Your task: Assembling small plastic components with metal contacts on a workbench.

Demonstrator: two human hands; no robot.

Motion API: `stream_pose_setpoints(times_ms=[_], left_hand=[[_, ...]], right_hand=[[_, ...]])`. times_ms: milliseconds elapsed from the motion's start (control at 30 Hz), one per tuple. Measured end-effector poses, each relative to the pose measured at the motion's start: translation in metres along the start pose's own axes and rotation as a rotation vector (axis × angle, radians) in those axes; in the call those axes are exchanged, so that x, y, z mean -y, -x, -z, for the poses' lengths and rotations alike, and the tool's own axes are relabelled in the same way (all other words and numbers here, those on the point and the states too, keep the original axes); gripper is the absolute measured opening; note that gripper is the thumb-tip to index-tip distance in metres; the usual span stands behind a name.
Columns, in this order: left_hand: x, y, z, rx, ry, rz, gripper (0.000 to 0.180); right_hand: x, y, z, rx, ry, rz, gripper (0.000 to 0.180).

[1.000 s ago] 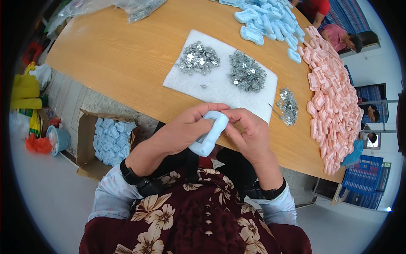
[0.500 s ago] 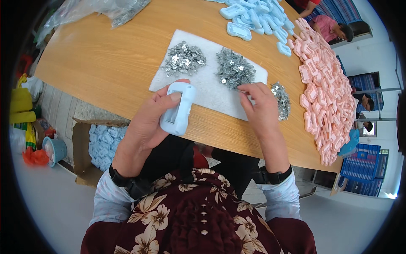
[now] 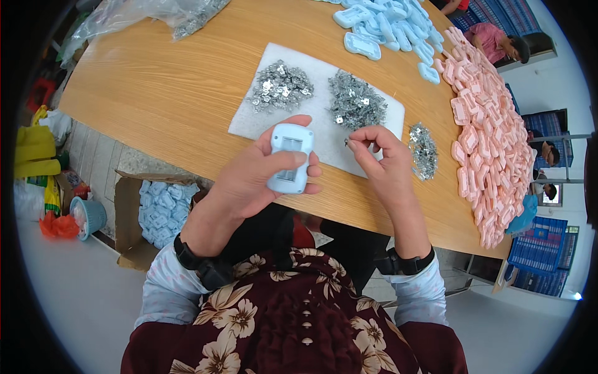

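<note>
A light blue plastic casing (image 3: 291, 138) with a recessed compartment faces up in my left hand (image 3: 255, 168), the thumb lying across its middle. My right hand (image 3: 385, 159) pinches a small metal piece (image 3: 347, 143) between thumb and forefinger, held apart from the casing and to its right. Just beyond my hands lies a white foam sheet (image 3: 321, 68). It bears a left pile of small metal clips (image 3: 281, 87) and a right pile of thin metal parts (image 3: 356, 101). A smaller heap of metal parts (image 3: 423, 153) sits right of the sheet.
Pink casings (image 3: 486, 143) cover the table's right side; light blue casings (image 3: 392, 22) are heaped at the back. A clear plastic bag (image 3: 143, 19) lies at the far left. An open cardboard box (image 3: 129, 218) of blue pieces stands below the table edge. Other people sit farther right.
My left hand has moved right and turned the casing so its compartment faces up. My right hand has drawn back from the right pile with a small metal piece.
</note>
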State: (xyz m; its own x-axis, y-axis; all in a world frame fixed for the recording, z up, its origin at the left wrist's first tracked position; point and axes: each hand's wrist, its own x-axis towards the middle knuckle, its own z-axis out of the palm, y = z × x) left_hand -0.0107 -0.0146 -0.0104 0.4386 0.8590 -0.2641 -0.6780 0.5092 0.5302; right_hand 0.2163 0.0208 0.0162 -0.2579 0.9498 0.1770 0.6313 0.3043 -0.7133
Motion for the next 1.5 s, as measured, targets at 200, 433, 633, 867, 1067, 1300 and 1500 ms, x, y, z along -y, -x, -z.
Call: stream_pose_setpoints(times_ms=[200,433,633,867,1067,1300,1500], left_hand=[[0.015,-0.016,-0.023,-0.046,-0.138,-0.113,0.063],[0.022,-0.02,-0.025,-0.083,-0.227,-0.168,0.056],[0.022,-0.019,-0.024,-0.056,-0.396,-0.129,0.059],[0.024,-0.018,-0.02,0.003,-0.077,0.08,0.046],[0.026,-0.017,-0.018,-0.036,-0.099,0.115,0.044],[0.031,-0.019,-0.014,-0.025,-0.113,0.109,0.042],[0.028,-0.02,-0.012,0.022,-0.116,0.113,0.045]], right_hand=[[0.014,0.014,-0.005,-0.002,-0.211,-0.016,0.013],[0.02,0.022,0.001,0.047,-0.34,-0.083,0.01],[0.016,0.024,0.005,0.159,-0.404,-0.24,0.01],[0.026,0.014,-0.008,0.046,-0.279,-0.05,0.007],[0.029,0.014,-0.017,0.005,0.022,0.096,0.007],[0.03,0.014,-0.016,-0.016,0.534,0.485,0.022],[0.031,0.019,-0.011,-0.15,0.333,0.315,0.025]])
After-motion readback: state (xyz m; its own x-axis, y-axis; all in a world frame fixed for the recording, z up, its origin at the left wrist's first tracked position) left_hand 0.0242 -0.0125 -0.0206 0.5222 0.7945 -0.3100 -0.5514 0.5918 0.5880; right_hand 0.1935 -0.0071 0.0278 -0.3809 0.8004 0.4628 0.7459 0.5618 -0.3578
